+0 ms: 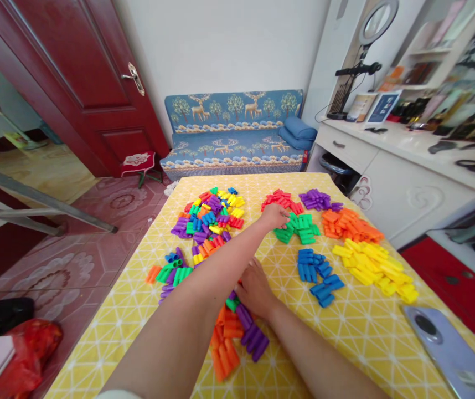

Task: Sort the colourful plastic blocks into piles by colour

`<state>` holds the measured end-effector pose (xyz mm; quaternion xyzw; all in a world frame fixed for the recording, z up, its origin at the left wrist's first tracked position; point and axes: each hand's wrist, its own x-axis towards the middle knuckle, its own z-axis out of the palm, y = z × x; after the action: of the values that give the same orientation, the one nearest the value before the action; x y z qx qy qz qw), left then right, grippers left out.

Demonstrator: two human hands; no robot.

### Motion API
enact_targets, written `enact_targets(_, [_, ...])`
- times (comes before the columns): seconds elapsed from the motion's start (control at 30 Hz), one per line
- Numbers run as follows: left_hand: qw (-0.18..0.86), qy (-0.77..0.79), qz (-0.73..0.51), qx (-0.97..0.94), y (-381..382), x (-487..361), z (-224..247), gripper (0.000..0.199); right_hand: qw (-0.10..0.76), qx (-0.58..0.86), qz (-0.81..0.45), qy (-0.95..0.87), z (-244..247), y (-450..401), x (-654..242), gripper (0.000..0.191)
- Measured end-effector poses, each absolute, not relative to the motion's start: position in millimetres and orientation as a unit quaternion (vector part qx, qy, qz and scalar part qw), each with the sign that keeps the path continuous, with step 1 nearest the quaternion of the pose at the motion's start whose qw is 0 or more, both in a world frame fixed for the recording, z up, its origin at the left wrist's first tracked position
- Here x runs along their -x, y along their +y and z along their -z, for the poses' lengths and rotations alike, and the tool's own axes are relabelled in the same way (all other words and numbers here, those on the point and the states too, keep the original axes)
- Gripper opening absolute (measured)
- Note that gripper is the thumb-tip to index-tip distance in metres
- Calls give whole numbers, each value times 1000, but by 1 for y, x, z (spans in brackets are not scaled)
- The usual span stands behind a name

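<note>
My left hand (275, 216) reaches across to the far middle of the table, between the red plastic pieces (279, 198) and the green plastic pieces (301, 228). Its fingers are curled together; whatever they hold, if anything, is hidden. Behind my left forearm, my right hand (257, 289) rests low by the mixed-colour pieces (210, 213), with its fingers partly covered by that forearm. Close to the right hand lie purple pieces (254, 338) and orange pieces (224, 354). All are short tube-like toy pieces, some joined side by side.
Single-colour piles of blue (318, 271), yellow (376, 269), orange (350, 224) and purple pieces (318, 199) lie on the right of the yellow tablecloth (138, 338). A phone (449, 349) lies at the right edge. Beyond stand a blue sofa (229, 147) and a white dresser (403, 166).
</note>
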<state>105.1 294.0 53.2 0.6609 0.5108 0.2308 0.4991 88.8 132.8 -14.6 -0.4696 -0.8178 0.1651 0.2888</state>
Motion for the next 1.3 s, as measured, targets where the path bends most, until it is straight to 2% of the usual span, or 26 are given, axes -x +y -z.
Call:
enact_targets(0.17, [473, 509, -206, -689, 298, -108, -52, 23, 293, 473, -174, -813, 15, 133, -89, 29])
enact_targets(0.27, [464, 492, -214, -705, 295, -95, -57, 31, 301, 464, -182, -813, 16, 135, -90, 35])
enact_targets(0.47, [391, 414, -310, -761, 256, -2, -76, 29, 304, 457, -192, -813, 20, 138, -90, 48])
enact_targets(0.63, [169, 572, -355, -720, 206, 123, -66, 30, 293, 481, -192, -804, 16, 136, -89, 48])
enact_targets(0.83, [117, 730, -384, -554, 164, 223, -18, 43, 320, 472, -196, -798, 16, 136, -90, 46])
enact_targets(1.0, [202, 699, -436, -530, 141, 207, 10, 56, 376, 491, -218, -755, 25, 138, -90, 52])
enact_targets(1.3, [181, 573, -334, -726, 155, 128, -9, 42, 376, 484, -210, -762, 34, 139, -89, 71])
